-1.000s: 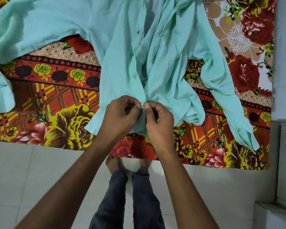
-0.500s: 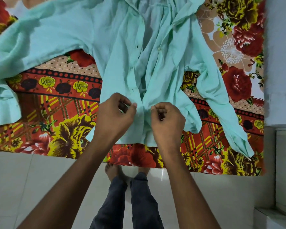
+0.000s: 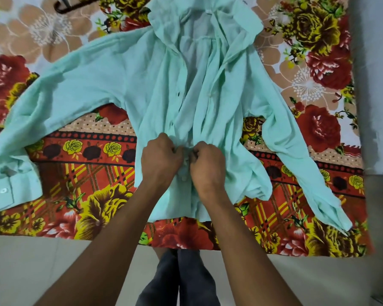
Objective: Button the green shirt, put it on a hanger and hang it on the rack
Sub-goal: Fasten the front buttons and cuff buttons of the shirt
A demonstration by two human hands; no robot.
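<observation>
Both hands climbed the placket | left hand [image 3: 161,160], right hand [image 3: 206,162] pinching green shirt [image 3: 142,85], probably at a button

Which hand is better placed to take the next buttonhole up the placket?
Left, probably. The left hand pinches the buttonhole edge of the green shirt, and the open buttonholes run straight above it. The right hand grips the button side, so it suits feeding the button.

A home bedroom is showing here: a bright floral-printed red and yellow bedsheet [image 3: 80,173] is covering a bed, with pale floor tiles [image 3: 31,272] lying below its edge.
</observation>
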